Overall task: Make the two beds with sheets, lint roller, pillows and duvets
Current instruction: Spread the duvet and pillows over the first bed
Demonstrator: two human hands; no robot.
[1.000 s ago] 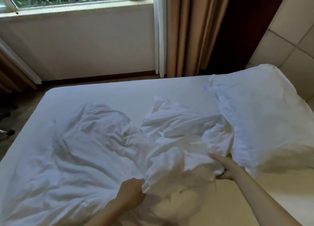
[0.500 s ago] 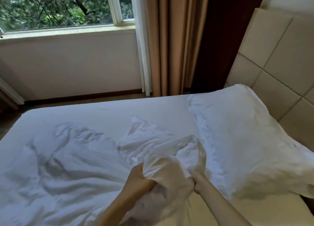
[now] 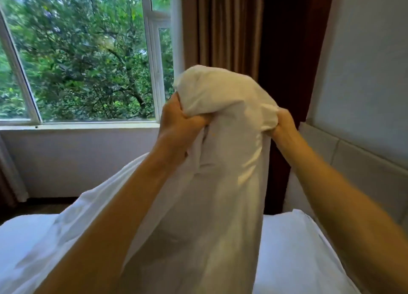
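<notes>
— Where is the white sheet seen?
— It is held up high over the bed. Its bunched top is gripped by the left hand on one side and by the right hand on the other. Fingers are curled tight into the cloth.
— What is found around it?
— A white pillow is seen low on the right, partly hidden by the hanging sheet. A padded headboard is set behind the pillow. Behind the sheet, brown curtains and a big window are seen.
— Is room left anywhere?
— The bed's left part is covered by the sheet's trailing end. A strip of floor is seen between the bed's far edge and the wall under the window.
</notes>
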